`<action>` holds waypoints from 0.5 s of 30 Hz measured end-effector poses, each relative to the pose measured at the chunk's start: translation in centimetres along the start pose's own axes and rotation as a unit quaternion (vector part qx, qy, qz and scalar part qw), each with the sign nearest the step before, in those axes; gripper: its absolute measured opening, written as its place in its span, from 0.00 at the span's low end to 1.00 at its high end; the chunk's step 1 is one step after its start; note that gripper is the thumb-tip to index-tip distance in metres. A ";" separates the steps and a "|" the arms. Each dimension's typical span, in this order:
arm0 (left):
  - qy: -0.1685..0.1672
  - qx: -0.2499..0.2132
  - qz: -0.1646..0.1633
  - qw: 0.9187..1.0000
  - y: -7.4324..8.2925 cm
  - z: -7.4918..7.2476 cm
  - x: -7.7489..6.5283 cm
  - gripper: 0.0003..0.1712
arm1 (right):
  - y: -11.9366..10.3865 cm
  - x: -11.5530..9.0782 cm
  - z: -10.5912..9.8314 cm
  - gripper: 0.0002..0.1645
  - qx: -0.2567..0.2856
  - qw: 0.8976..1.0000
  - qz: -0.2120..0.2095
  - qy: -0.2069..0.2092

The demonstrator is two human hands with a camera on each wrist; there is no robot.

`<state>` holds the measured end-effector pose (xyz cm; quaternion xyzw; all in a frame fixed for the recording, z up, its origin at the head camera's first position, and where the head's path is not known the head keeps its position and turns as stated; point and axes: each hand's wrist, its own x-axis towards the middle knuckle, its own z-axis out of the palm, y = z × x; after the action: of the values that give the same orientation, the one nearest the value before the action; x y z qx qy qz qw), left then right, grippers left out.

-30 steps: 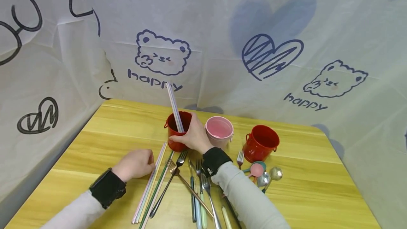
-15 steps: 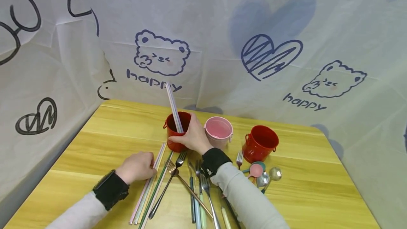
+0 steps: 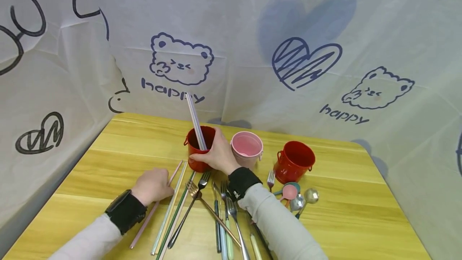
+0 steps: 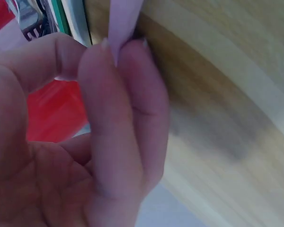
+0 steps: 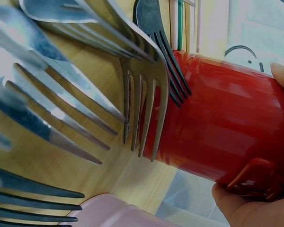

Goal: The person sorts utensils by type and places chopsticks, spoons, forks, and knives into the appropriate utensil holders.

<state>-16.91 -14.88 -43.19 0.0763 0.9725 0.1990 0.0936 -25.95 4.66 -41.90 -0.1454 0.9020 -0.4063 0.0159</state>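
Observation:
My left hand pinches a pink chopstick between thumb and fingers, low over the table. In the left wrist view the pink chopstick runs up from between the fingertips. My right hand grips the side of the left red bucket, thumb at the front and fingers round its right side. Several pale chopsticks lean in that bucket. More chopsticks, silvery, yellow, green and pale pink, lie side by side to the right of my left hand.
A pink bucket and a second red bucket stand to the right. Forks and other long-handled cutlery lie in front of them. Several spoons are by the second red bucket. A white cloth hangs behind the table.
My left hand has drawn the pink chopstick leftward, apart from the other chopsticks, and it now lies at a steeper slant. The right hand keeps its grip on the red bucket.

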 end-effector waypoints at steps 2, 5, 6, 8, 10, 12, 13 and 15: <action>-0.011 -0.020 -0.007 1.000 -0.2 -0.2 0.1 0.18 | -0.1 0.0 0.0 0.55 0.000 1.000 0.001 -0.001; -0.030 -0.059 -0.020 0.998 -0.7 -0.7 0.3 0.15 | -0.1 0.1 -0.1 0.55 -0.002 1.000 0.001 -0.001; -0.035 -0.074 -0.023 0.996 -0.8 -0.9 0.4 0.13 | -0.1 0.1 -0.1 0.55 -0.001 1.000 0.001 0.000; -0.038 -0.100 -0.023 0.994 -1.2 -1.4 0.4 0.10 | -0.1 0.2 0.0 0.55 -0.001 1.000 0.000 0.002; -0.036 -0.113 -0.015 0.993 -1.4 -1.8 0.4 0.08 | 0.0 0.2 0.0 0.55 -0.001 1.000 0.000 0.004; -0.032 -0.124 -0.009 0.992 -1.6 -2.2 0.5 0.06 | 0.1 0.2 0.0 0.55 -0.001 1.000 -0.002 0.005; -0.029 -0.126 -0.006 0.992 -1.7 -2.3 0.5 0.05 | 0.1 0.2 0.0 0.55 0.001 1.000 -0.004 0.005; -0.025 -0.132 -0.003 0.991 -1.8 -2.6 0.6 0.05 | 0.2 0.1 0.0 0.56 0.004 1.000 -0.007 0.004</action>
<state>-18.24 -17.32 -41.68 0.0655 0.9355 0.3230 0.1275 -26.13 4.72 -42.06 -0.1500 0.8992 -0.4110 0.0104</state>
